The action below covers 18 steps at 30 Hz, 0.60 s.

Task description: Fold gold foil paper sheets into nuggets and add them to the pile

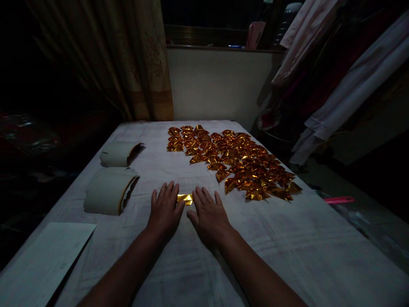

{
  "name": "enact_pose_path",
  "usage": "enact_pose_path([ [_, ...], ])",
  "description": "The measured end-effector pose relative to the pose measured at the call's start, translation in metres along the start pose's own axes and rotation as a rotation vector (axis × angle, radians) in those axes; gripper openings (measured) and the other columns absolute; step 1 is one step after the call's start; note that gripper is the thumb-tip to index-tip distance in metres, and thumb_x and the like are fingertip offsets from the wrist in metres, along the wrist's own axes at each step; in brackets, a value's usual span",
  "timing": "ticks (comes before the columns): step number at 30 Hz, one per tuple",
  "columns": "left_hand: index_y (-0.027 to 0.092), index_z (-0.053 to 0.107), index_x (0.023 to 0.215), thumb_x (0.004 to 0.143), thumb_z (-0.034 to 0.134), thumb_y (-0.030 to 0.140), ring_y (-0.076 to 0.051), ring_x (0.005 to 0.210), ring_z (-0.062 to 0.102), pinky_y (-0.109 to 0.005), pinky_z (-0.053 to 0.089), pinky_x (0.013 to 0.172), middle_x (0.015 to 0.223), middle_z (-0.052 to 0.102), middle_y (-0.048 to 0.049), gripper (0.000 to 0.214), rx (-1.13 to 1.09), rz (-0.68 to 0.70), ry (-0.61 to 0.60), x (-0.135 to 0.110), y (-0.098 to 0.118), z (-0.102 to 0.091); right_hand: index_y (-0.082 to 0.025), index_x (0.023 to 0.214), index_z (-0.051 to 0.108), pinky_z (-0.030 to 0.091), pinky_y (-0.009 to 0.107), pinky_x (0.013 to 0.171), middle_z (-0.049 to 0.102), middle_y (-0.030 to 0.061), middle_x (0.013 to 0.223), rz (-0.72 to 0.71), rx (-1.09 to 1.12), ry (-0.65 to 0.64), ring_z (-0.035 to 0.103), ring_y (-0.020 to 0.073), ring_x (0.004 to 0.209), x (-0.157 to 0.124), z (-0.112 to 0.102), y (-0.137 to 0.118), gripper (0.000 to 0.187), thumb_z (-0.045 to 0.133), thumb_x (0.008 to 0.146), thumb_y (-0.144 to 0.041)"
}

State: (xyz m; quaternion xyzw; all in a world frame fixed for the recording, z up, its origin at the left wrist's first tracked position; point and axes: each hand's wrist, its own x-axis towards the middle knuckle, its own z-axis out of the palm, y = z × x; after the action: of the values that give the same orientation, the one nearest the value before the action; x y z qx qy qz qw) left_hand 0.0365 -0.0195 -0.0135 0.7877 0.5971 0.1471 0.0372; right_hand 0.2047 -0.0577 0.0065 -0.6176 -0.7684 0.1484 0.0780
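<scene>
My left hand (pixel 165 209) and my right hand (pixel 208 213) lie flat, palms down, side by side on a white cloth-covered table (pixel 287 247). Their fingers are stretched out. Between the fingertips sits a small folded gold foil strip (pixel 185 198), which both hands touch at its ends. Beyond my right hand, many folded gold foil pieces (pixel 236 160) are spread in a broad patch across the far right of the table.
Two curled stacks of pale sheets (pixel 108 189) (pixel 119 153) lie at the left. A white sheet of paper (pixel 44 260) rests at the near left corner. A curtain (pixel 128 59) hangs behind; clothes (pixel 335 85) hang at the right.
</scene>
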Motion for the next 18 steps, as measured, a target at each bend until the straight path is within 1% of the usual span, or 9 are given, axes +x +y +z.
enact_pose_path([
  [3,0.018,0.047,0.147,0.093,0.054,0.035,-0.036,0.147,0.033,-0.062,0.024,0.115,0.157,0.040,-0.0177,0.056,0.012,-0.064,-0.034,0.001,-0.013,0.000,-0.016,0.155,0.033,0.008,0.061,0.122,0.022,0.0113,0.163,-0.003,0.006,0.016,0.018,0.0285,0.153,0.000,0.000,0.000,0.062,0.042,0.102,-0.046],
  [5,0.019,0.047,0.146,0.093,0.054,0.035,-0.036,0.147,0.033,-0.062,0.024,0.115,0.157,0.041,-0.0177,0.056,0.024,-0.080,-0.041,0.000,-0.020,-0.003,-0.017,0.155,0.034,0.009,0.061,0.122,0.023,0.0120,0.163,-0.001,0.004,0.018,0.018,0.0294,0.152,0.000,0.000,0.000,0.062,0.043,0.102,-0.046],
  [7,0.020,0.051,0.143,0.093,0.054,0.034,-0.036,0.146,0.034,-0.064,0.023,0.116,0.156,0.043,-0.0167,0.052,0.019,-0.077,-0.043,-0.002,-0.024,-0.006,-0.015,0.155,0.034,0.009,0.062,0.121,0.024,0.0129,0.162,0.001,0.000,0.016,0.018,0.0303,0.152,-0.001,0.000,-0.001,0.063,0.044,0.101,-0.046],
  [9,0.023,0.058,0.135,0.093,0.055,0.033,-0.036,0.145,0.036,-0.065,0.022,0.115,0.153,0.047,-0.0137,0.043,-0.007,-0.062,-0.026,-0.004,-0.025,-0.010,-0.015,0.154,0.035,0.011,0.062,0.121,0.026,0.0132,0.162,-0.003,-0.001,0.032,0.020,0.0310,0.152,0.000,0.000,-0.001,0.062,0.044,0.101,-0.046],
  [12,0.027,0.066,0.119,0.091,0.059,0.032,-0.035,0.142,0.041,-0.067,0.021,0.115,0.147,0.056,-0.0100,0.029,-0.055,-0.041,0.024,-0.005,-0.021,-0.013,-0.018,0.150,0.043,0.016,0.060,0.120,0.035,0.0121,0.159,-0.004,0.007,0.080,0.027,0.0316,0.149,0.002,-0.002,0.000,0.053,0.044,0.102,-0.041],
  [16,0.026,0.066,0.101,0.089,0.064,0.035,-0.034,0.139,0.045,-0.066,0.021,0.114,0.140,0.061,-0.0090,0.015,-0.093,-0.015,0.040,-0.005,-0.020,-0.013,-0.022,0.141,0.054,0.024,0.055,0.117,0.047,0.0099,0.153,0.004,0.025,0.146,0.038,0.0300,0.143,0.005,-0.002,0.003,0.041,0.046,0.102,-0.032],
  [18,0.025,0.064,0.096,0.089,0.064,0.033,-0.034,0.138,0.046,-0.066,0.022,0.114,0.139,0.062,-0.0084,0.011,-0.120,-0.003,0.039,-0.005,-0.022,-0.012,-0.023,0.135,0.058,0.026,0.053,0.115,0.052,0.0092,0.149,-0.005,0.038,0.196,0.041,0.0296,0.140,0.007,0.000,0.005,0.037,0.049,0.100,-0.030],
])
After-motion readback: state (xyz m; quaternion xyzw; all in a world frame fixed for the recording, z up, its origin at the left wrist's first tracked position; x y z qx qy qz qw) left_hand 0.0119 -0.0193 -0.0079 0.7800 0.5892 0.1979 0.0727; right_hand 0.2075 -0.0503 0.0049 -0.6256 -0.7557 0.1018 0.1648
